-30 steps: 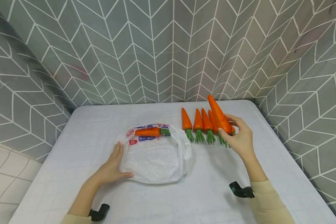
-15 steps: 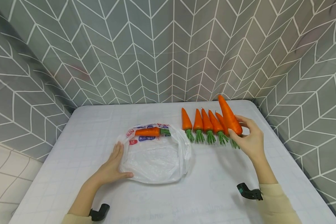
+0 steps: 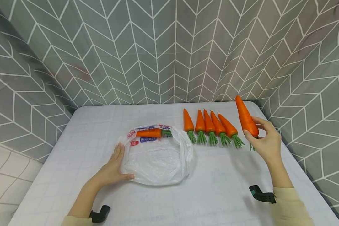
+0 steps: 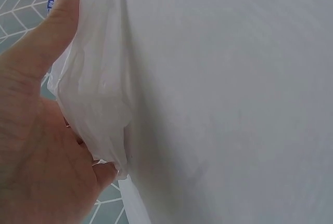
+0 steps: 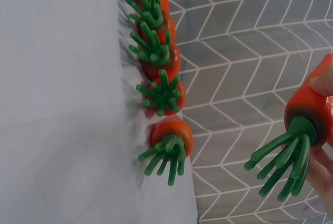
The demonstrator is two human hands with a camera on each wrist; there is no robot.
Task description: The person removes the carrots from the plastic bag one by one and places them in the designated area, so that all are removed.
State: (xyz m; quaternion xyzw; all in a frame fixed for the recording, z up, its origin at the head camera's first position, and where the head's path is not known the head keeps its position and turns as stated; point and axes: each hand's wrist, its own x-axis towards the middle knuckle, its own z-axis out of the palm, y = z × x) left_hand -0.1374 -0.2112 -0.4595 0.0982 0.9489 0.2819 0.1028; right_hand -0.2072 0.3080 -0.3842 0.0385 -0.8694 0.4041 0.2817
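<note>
My right hand [image 3: 268,141] grips an orange carrot [image 3: 245,114] near its thick end, thumb on one side. The carrot is held above the table, tip pointing away, with its green stems [image 5: 286,156] showing in the right wrist view. My left hand [image 3: 110,171] rests against the left side of a white plastic bag [image 3: 155,163], fingers and thumb spread along it. In the left wrist view the thumb [image 4: 54,29] lies straight beside the bag's film [image 4: 99,94]. One carrot [image 3: 149,133] lies sideways at the bag's opening, over red and blue print.
Several carrots [image 3: 200,121] lie in a row right of the bag, tips away and green stems toward me. The rightmost one [image 3: 227,125] leans over to the left. Grey patterned curtains [image 3: 164,53] enclose the white-covered table [image 3: 203,191] at the back and sides.
My right hand has moved right with its carrot, away from the row, uncovering the rightmost carrots lying there. My left hand, the bag and the carrot in it have stayed put.
</note>
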